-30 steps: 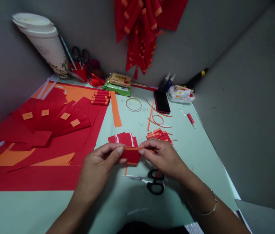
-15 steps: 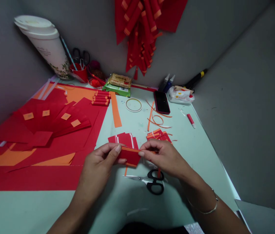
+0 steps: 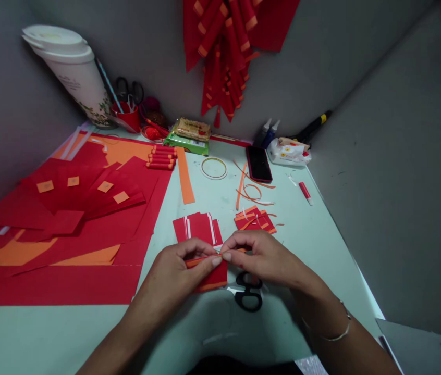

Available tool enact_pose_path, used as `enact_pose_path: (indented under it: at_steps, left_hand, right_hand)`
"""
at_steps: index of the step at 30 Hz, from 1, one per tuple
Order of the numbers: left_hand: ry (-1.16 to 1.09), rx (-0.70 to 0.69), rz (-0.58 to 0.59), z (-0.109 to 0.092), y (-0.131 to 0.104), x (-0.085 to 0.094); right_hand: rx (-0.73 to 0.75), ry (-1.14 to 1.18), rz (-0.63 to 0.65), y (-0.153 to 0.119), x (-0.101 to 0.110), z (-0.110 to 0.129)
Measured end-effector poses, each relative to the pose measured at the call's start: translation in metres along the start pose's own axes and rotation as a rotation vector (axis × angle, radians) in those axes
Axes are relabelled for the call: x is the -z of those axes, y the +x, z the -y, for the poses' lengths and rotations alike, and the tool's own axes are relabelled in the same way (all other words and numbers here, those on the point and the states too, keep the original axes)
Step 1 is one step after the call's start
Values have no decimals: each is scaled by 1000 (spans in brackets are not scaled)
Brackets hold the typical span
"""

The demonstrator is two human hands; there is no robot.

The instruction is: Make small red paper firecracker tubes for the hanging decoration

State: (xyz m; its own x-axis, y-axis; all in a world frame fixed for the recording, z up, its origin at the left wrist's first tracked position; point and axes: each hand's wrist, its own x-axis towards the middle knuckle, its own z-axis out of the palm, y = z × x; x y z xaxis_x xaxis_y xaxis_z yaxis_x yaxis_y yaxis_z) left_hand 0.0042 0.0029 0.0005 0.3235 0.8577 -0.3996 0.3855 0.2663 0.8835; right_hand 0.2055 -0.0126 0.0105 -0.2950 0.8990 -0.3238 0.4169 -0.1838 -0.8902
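Right now both hands pinch 1 small red paper piece (image 3: 213,275) with an orange strip along its upper edge, held just above the bench (image 3: 314,234). The left hand (image 3: 177,276) has thumb and forefinger closed on the top edge; the right hand (image 3: 261,258) closes its fingers on the same edge, fingertips nearly touching. It looks like pressing the strip down along the paper, or starting a roll. Next would call for an even, steady pinch along the edge so the strip stays straight.

Black scissors (image 3: 248,291) lie just under the right hand, partly hidden. Beyond sit 2 stacks of cut red pieces (image 3: 197,227) (image 3: 255,220), then loose orange strips (image 3: 244,190), a tape ring (image 3: 214,167) and a phone (image 3: 258,163). Large red sheets (image 3: 68,281) cover the left. Nothing blocks the hands.
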Motion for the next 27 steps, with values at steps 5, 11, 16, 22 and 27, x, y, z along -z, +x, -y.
enact_pose_path:
  at_steps: [5, 11, 16, 22, 27]
  left_hand:
    - [-4, -20, -69, 0, -2, 4]
    - [-230, -21, -384, 7, -2, 12]
    - [-473, 68, -455, 9, -2, 17]
    - [-683, 30, -440, 2, -4, 16]
    - [-687, 18, -350, 4, -4, 16]
  right_hand:
    - [46, -24, -96, 3, 2, -1]
    - [353, -331, -736, -6, 12, 6]
    - [232, -521, -110, -21, 10, 8]
    - [153, -891, 140, -37, -7, -7]
    - [155, -887, 53, -54, -18, -23]
